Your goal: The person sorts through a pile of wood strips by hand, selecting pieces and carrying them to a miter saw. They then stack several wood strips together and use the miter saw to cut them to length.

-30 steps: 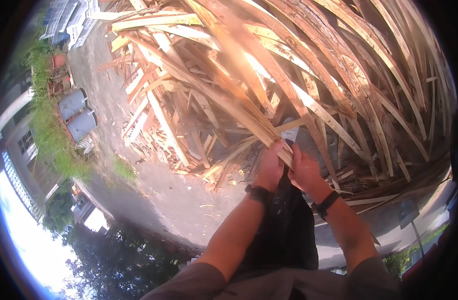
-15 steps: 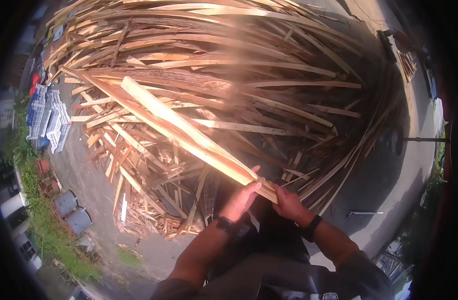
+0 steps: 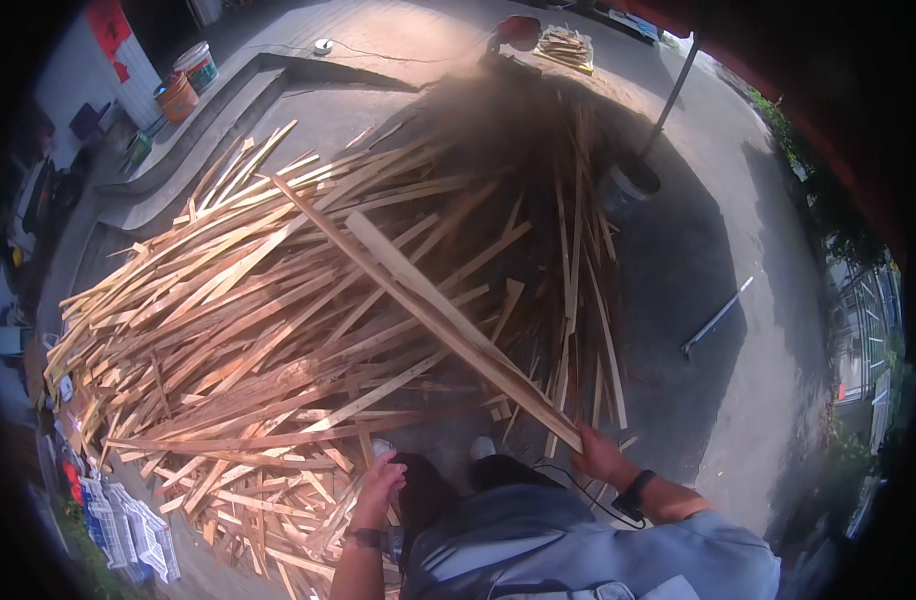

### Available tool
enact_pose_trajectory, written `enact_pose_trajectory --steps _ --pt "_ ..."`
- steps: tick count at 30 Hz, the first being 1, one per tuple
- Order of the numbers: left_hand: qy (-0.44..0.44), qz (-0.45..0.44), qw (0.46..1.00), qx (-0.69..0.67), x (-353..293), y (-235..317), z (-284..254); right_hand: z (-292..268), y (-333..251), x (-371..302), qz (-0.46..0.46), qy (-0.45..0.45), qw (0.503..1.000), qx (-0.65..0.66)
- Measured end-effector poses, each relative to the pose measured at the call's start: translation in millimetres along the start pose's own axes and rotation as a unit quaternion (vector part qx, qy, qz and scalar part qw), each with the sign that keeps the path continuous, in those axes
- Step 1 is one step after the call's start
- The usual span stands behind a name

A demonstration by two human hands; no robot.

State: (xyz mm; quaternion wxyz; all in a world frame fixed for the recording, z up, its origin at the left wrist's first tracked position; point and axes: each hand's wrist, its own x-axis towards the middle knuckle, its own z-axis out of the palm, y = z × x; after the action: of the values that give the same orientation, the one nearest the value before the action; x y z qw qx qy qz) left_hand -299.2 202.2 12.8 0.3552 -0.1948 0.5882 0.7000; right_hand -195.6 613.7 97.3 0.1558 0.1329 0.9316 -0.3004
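Two long, rough-sawn wooden planks (image 3: 448, 322) lie one against the other and slant from far left to near right over the pile. My right hand (image 3: 602, 456) is closed round their near ends. Their far ends spread slightly apart above the other strips. Off the planks, my left hand (image 3: 381, 488) is beside my left leg, its fingers loosely bent and apart, with nothing visible in it. A large heap of wooden strips (image 3: 228, 300) spreads ahead and to the left. Shorter pieces lie near my left hand.
A metal bar (image 3: 716, 318) lies on the paving at right. A bucket (image 3: 630, 188) stands by a pole (image 3: 675, 95) beyond the strips. White crates (image 3: 128, 530) sit at lower left. A low concrete step (image 3: 168, 165) and more buckets (image 3: 178, 98) are at far left.
My left hand has let go of the planks and moved down and left. My right hand still grips their ends. The view has turned right and now shows the step and buckets.
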Motion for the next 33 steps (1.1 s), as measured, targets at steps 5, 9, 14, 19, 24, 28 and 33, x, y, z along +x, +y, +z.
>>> enact_pose_trajectory --steps 5,9,14,19,24,28,33 --pt "0.191 -0.013 0.981 -0.019 -45 -20 -56 -22 42 9 0.098 0.083 0.991 0.024" --pt "0.23 -0.014 0.961 -0.15 -88 -56 -86 -44 125 71 0.12 0.19 0.97 0.09" --pt "0.339 -0.055 0.934 -0.101 -178 -72 -106 -217 55 198 0.02 0.346 0.936 0.059" --pt "0.377 0.03 0.923 -0.072 -194 -35 -82 -369 128 290 0.036 0.477 0.861 -0.173" --pt "0.398 -0.014 0.907 -0.134 -181 -71 -76 -263 219 309 -0.176 0.349 0.91 -0.14" --pt "0.436 -0.038 0.883 -0.171 -207 -101 -72 -47 110 200 -0.062 0.055 0.995 0.064" --pt "0.322 -0.026 0.924 -0.206 -179 -76 -99 56 122 126 -0.113 -0.078 0.987 -0.082"
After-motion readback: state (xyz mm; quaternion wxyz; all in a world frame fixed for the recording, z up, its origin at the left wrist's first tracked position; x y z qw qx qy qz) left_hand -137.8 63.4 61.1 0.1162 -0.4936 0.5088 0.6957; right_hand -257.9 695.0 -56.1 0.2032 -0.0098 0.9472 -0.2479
